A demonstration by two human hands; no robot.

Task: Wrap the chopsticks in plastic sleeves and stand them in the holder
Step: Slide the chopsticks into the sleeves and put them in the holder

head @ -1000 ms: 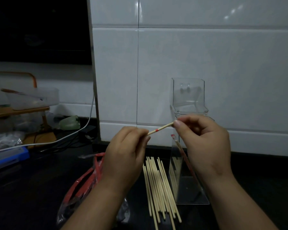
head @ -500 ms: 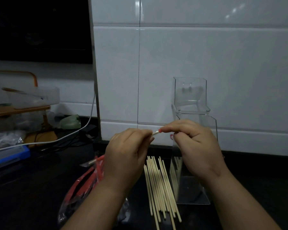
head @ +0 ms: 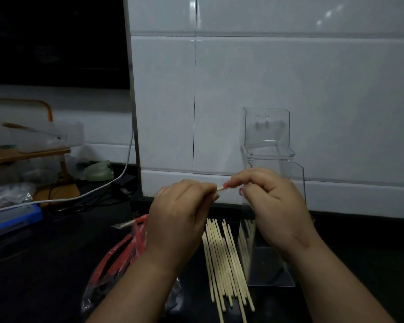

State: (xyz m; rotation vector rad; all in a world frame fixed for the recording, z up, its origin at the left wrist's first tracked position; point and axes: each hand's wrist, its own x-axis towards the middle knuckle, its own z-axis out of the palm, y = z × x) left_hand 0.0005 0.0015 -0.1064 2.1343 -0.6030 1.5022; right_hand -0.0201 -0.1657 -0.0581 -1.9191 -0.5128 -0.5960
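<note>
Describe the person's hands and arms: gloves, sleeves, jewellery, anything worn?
Left hand and right hand are both bare: no gloves, no rings that show. The forearms are uncovered down to the frame's bottom edge, with no cuffs, watch or bracelet at the wrists. Dim light; finer marks cannot be told.

This is a dim home kitchen. Glossy white wall tiles [head: 289,78] rise behind a black worktop [head: 44,264]. A wooden rack [head: 28,153] carries a plastic tub [head: 44,136], and bare chopsticks [head: 222,259] lie loose.
</note>
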